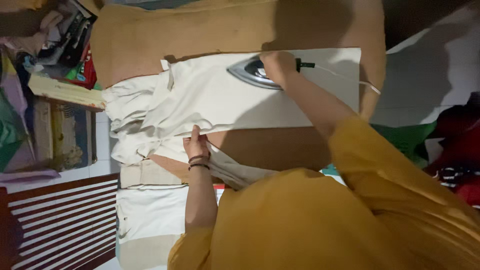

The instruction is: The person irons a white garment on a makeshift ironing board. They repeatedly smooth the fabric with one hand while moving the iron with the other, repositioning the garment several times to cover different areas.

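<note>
Pressing is under way: right hand (278, 66) grips the grey metal iron (250, 73) on cream cotton trousers (210, 97); left hand (196, 145), fingers flat and open, steadies the cloth. Next likely needs a smooth glide along the leg.

A tan padded worktop (150, 35) fills the upper middle of the frame, its cover creased and shadowed toward the upper right. Pale floor tiles (425, 75) show at the right edge, partly in shade. In the upper left corner lies a jumble of coloured cloth and bags (65, 35), with a worn wooden plank (65, 92) below it and a patterned box or cushion (70, 137) under that. A dark red slatted panel with white stripes (60, 220) takes up the lower left. Red and dark fabric (457, 150) is heaped at the far right. The light is dim and warm.
</note>
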